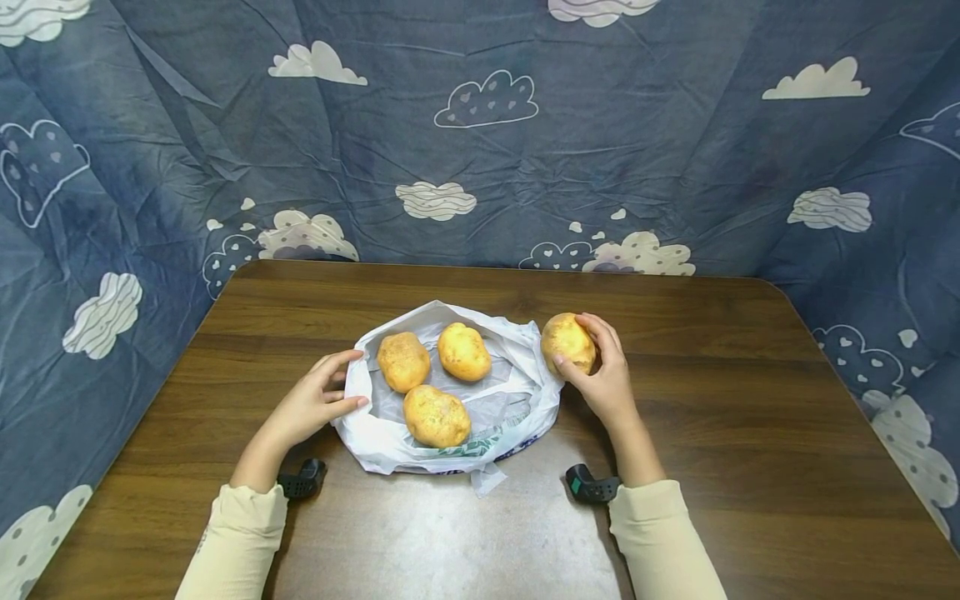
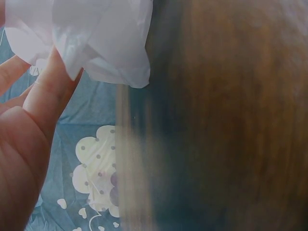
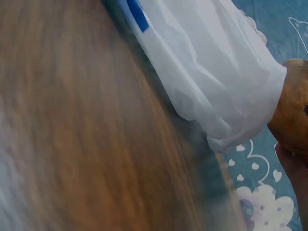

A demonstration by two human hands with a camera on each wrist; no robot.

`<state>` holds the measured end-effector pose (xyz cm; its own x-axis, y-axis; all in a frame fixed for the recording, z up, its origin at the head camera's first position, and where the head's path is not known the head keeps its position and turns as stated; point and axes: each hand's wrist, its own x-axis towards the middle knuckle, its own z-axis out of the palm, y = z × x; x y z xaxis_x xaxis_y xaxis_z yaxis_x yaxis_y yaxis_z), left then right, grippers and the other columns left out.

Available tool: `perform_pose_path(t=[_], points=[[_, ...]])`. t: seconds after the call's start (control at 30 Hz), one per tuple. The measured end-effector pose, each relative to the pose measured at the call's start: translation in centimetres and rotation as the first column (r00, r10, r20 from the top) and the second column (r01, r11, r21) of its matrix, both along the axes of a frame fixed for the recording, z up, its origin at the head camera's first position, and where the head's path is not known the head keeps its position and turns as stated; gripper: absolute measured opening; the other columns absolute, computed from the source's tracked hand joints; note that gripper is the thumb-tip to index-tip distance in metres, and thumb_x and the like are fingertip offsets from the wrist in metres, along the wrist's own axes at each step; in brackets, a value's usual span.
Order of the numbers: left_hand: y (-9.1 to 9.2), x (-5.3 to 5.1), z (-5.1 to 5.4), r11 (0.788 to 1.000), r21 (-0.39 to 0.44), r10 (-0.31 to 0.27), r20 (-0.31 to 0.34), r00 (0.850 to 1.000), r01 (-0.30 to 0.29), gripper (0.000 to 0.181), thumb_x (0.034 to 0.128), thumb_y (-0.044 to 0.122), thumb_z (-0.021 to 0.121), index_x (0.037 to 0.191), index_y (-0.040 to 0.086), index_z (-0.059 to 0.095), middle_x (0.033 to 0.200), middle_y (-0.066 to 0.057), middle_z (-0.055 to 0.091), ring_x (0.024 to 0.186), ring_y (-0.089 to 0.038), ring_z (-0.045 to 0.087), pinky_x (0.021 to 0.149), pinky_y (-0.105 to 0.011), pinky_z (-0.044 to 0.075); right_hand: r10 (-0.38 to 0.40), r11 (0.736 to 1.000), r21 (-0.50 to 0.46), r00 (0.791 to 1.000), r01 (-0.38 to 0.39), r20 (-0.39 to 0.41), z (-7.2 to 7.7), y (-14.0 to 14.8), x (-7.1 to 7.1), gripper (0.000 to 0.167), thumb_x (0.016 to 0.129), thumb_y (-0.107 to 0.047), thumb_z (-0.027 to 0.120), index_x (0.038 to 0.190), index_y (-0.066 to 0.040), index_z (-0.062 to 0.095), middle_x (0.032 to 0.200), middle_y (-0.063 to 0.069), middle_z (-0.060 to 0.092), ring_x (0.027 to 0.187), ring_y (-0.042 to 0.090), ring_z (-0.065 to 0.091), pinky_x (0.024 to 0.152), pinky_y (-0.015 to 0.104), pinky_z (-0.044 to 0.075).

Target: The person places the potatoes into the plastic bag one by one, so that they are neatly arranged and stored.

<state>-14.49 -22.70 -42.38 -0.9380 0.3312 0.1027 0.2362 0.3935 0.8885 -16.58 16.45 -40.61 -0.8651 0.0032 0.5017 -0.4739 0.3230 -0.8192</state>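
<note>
A white plastic bag (image 1: 528,367) lies with its mouth spread on the table. Three potatoes sit inside: a browner potato (image 1: 403,362) at the left, a yellow potato (image 1: 464,352) at the back and another potato (image 1: 437,417) at the front. My left hand (image 1: 311,404) holds the bag's left rim with thumb and fingers; folds of the bag (image 2: 106,43) cover its fingertips in the left wrist view. My right hand (image 1: 603,375) grips a further potato (image 1: 567,340) just beyond the bag's right rim. This potato (image 3: 293,106) shows partly in the right wrist view.
The brown wooden table (image 1: 750,417) extends on both sides of the bag. Behind it hangs a blue cloth (image 1: 630,150) with a cloud pattern. A black wrist device (image 1: 302,480) is by the left wrist, another black device (image 1: 591,485) by the right.
</note>
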Motion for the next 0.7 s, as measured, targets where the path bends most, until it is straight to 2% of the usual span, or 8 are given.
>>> perform_pose_path(t=[0.4,0.7], points=[[0.0,-0.1,-0.1,1.000,0.002,0.002,-0.003,1.000,-0.002,0.063,0.0769,0.002,0.070,0.131,0.001,0.038,0.130,-0.021,0.034,0.109,-0.040,0.043,0.080,-0.034,0.049,0.043,0.997,0.058,0.998,-0.041,-0.039,0.8,-1.6,0.6,0.058,0.067,0.006,0.073,0.120,0.009,0.048,0.124,0.027,0.041,0.117,0.033,0.037,0.098,0.024,0.030],[0.0,0.0,-0.1,1.000,0.007,0.000,-0.002,1.000,0.000,0.063,0.0773,0.002,0.069,0.132,0.001,0.037,0.130,-0.021,0.034,0.110,-0.040,0.043,0.080,-0.034,0.049,0.145,0.987,0.082,0.988,-0.140,-0.056,1.0,-3.0,1.1,0.058,0.066,0.007,0.073,0.117,0.009,0.049,0.124,0.025,0.042,0.115,0.033,0.039,0.098,0.023,0.031]])
